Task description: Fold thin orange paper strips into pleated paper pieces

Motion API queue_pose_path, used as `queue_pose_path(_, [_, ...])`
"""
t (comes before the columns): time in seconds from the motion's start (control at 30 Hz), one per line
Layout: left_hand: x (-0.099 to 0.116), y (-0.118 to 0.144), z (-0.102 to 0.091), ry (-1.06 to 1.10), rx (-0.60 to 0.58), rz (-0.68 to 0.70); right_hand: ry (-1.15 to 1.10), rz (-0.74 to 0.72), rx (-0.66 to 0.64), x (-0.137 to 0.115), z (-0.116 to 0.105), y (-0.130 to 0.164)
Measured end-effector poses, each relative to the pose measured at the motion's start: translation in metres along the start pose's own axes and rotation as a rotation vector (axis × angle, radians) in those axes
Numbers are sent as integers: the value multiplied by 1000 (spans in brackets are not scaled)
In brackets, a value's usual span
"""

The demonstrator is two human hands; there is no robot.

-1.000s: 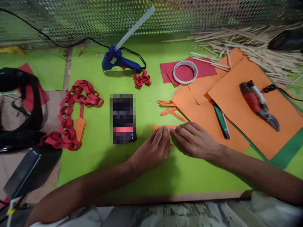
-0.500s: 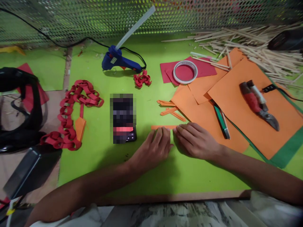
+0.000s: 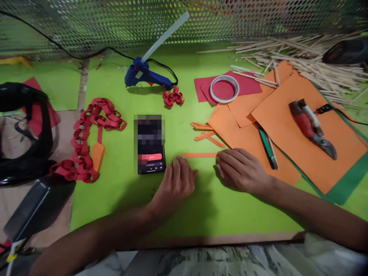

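A narrow orange paper strip (image 3: 200, 155) lies flat on the green tabletop between my hands. My left hand (image 3: 178, 178) has its fingers curled down and closed at the strip's left end. My right hand (image 3: 243, 170) presses its fingers together on the right end, hiding that tip. Just beyond the strip lie several folded orange paper pieces (image 3: 205, 135). A phone (image 3: 151, 161) with a partly blurred screen sits left of my left hand. Orange paper sheets (image 3: 238, 142) spread beside my right hand, with a green utility knife (image 3: 267, 147) on them.
Red paper chains (image 3: 79, 142) lie at the left. A blue glue gun (image 3: 146, 74) stands at the back, near a red paper ring cluster (image 3: 173, 97). On the right are a tape roll (image 3: 211, 90), pruning shears (image 3: 312, 128) and many thin wooden sticks (image 3: 310, 57).
My left hand has slid left along the strip to its left end, baring its middle. My right hand has shifted slightly right. The strip itself stays in about the same place.
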State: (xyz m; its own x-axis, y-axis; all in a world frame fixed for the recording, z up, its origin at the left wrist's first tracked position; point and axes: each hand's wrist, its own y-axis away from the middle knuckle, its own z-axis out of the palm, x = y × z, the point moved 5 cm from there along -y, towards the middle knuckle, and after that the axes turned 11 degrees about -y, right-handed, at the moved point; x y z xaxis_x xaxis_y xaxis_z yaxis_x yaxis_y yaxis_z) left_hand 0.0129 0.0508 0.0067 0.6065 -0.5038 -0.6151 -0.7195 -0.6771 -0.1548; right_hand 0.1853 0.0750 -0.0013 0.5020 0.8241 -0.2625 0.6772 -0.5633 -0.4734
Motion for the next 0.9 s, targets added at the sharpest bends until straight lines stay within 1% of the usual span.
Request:
queue_pose_path(0.13, [-3, 0, -1, -4, -52, -46, -87, 49, 8, 5, 1, 1])
queue_pose_path(0.2, [-7, -2, -1, -17, -54, -48, -102, 50, 19, 7, 2, 1])
queue_pose_path(0.3, [-9, -6, -2, 32, 29, 29, -119, 44, 32, 7, 2, 1])
queue_pose_path(0.37, [-6, -8, -3, 99, 106, 134, -122, 48, 34, 8, 3, 0])
queue_pose_path(0.43, [-3, -10, -1, 166, 159, 211, -122, 58, 33, 9, 3, 1])
queue_pose_path(0.47, [-3, -11, 1, 201, 175, 224, -124, 66, 34, 10, 3, 1])
queue_pose_path(0.53, [-7, -14, 5, 284, 178, 190, -141, 82, 43, 11, 3, 2])
queue_pose_path(0.57, [-11, -16, 8, 335, 166, 156, -152, 90, 49, 12, 3, 2])
queue_pose_path(0.63, [-21, -21, 16, 427, 98, 60, -174, 102, 57, 14, 3, 2])
queue_pose_path(0.7, [-28, -24, 25, 520, 6, 5, -193, 109, 59, 15, 3, 2])
queue_pose_path(0.8, [-33, -27, 34, 650, -86, -11, -226, 125, 66, 17, 3, 1])
queue_pose_path(0.9, [-34, -28, 38, 726, -111, -23, -250, 153, 54, 19, 3, 0])
